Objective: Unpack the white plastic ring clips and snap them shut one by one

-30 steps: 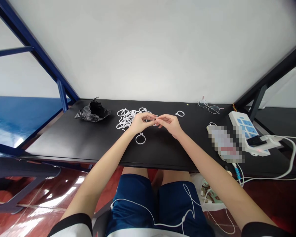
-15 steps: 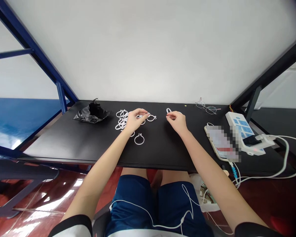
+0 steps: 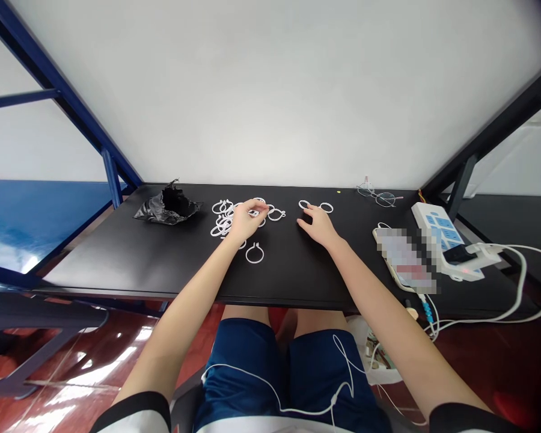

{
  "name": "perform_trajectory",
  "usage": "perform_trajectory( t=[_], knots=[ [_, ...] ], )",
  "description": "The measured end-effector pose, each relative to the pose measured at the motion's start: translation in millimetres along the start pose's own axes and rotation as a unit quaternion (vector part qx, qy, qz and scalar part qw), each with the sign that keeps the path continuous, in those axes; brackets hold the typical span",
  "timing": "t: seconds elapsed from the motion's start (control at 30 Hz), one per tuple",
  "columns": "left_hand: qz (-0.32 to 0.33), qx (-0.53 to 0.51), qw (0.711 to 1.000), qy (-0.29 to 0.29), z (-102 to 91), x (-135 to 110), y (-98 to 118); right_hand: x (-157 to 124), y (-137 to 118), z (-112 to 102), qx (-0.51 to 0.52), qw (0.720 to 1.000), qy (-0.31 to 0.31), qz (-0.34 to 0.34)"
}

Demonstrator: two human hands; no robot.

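The left hand (image 3: 246,219) is pinching at the heap of white plastic rings (image 3: 228,215) on the black worktop (image 3: 162,258), apparently picking one out. The right hand (image 3: 318,224) is resting loosely open and empty beside two separate white rings (image 3: 315,206). Next comes lifting one ring free.

table (image 3: 162,264): black, plain
rings (image 3: 228,218): white
crumpled bag (image 3: 168,206): glossy black
power strip (image 3: 439,231): white, with light blue sockets
cables (image 3: 523,300): white
shorts (image 3: 279,373): dark blue
frame (image 3: 63,90): blue on the left, black on the right
wall (image 3: 270,90): plain off-white
floor (image 3: 63,367): shiny red
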State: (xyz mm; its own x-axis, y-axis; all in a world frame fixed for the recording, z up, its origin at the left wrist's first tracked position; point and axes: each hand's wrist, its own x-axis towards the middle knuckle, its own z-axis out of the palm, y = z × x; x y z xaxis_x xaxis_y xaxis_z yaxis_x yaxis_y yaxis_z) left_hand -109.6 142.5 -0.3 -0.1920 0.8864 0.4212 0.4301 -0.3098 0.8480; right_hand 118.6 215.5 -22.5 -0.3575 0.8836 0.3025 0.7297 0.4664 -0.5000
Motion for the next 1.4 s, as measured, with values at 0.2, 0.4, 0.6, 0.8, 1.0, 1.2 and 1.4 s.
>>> perform_trajectory(
  t=[0.2,0.4,0.6,0.8,1.0,1.2,1.4],
  knots=[
    [-0.009,0.007,1.0,-0.01,0.6,0,-1,-2,-3,-3,0.051,0.999,0.017,0.005],
    [-0.002,0.042,0.998,-0.05,1.0,-1,-2,-2,-9,-8,0.139,0.984,0.111,-0.018],
    [0.124,0.193,0.964,-0.132,1.5,-7,-3,-6,-17,-11,0.187,0.971,0.133,-0.063],
    [0.136,0.254,0.944,-0.163,7.4,-9,-5,-8,-21,-11,0.197,0.968,0.133,-0.075],
    [0.173,0.213,0.943,-0.19,8.1,-7,-9,-8,-22,-13,0.201,0.97,0.122,-0.066],
    [0.183,0.19,0.942,-0.206,3.5,-6,-5,-8,-23,-13,0.209,0.969,0.116,-0.064],
    [0.104,0.046,0.983,-0.147,5.6,-8,5,-8,-22,-12,0.218,0.969,0.106,-0.048]
  ],
)
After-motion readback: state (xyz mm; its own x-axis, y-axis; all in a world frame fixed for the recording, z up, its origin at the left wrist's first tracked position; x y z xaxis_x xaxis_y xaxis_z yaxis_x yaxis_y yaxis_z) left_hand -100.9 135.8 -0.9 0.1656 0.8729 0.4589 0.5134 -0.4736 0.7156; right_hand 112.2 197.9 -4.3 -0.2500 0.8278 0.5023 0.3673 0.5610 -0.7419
